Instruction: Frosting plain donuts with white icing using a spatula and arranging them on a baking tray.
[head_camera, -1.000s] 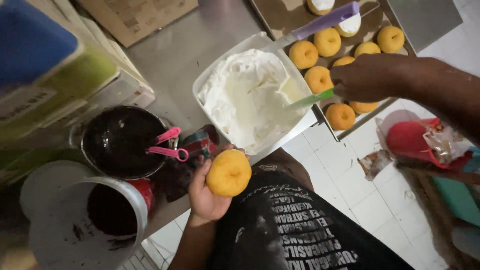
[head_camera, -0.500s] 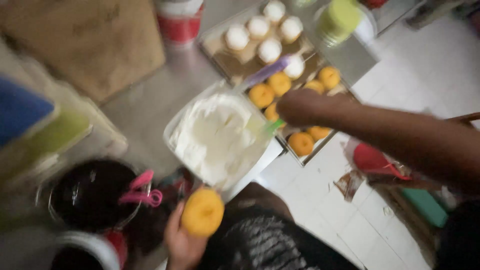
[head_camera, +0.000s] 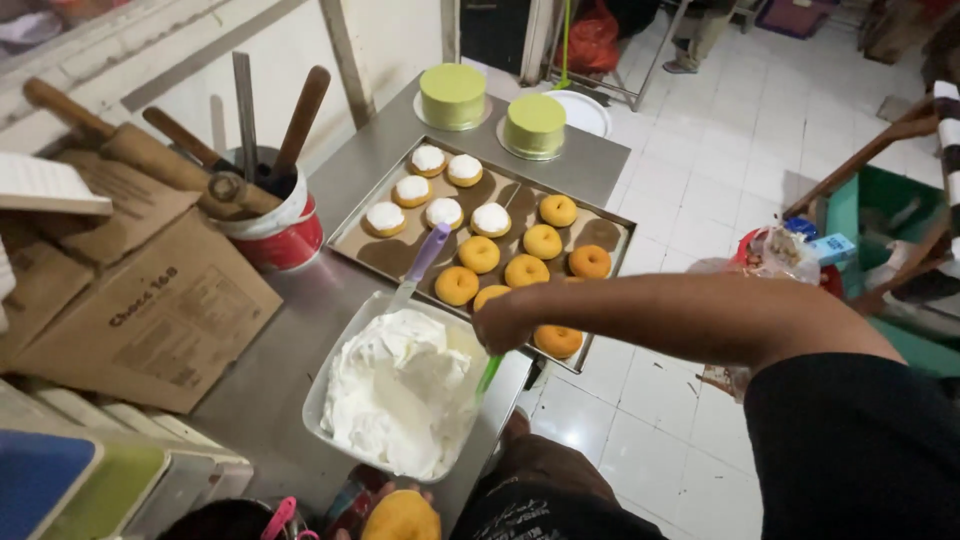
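1. The tray (head_camera: 610, 222) of buns sits just behind the tub of cream (head_camera: 400, 390).
2. Right hand (head_camera: 502, 322) is closed on a green spreader (head_camera: 488, 376) at the tub's rim; scoop lightly (cream slumps).
3. Left hand (head_camera: 345, 512) cradles a bun (head_camera: 400, 516) before the tub.

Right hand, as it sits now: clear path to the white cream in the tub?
Probably yes. The right hand holds a green-handled tool at the tub's right rim, its tip already at the white cream. The tub is uncovered, and the purple-handled utensil stands at the far rim, out of the way.
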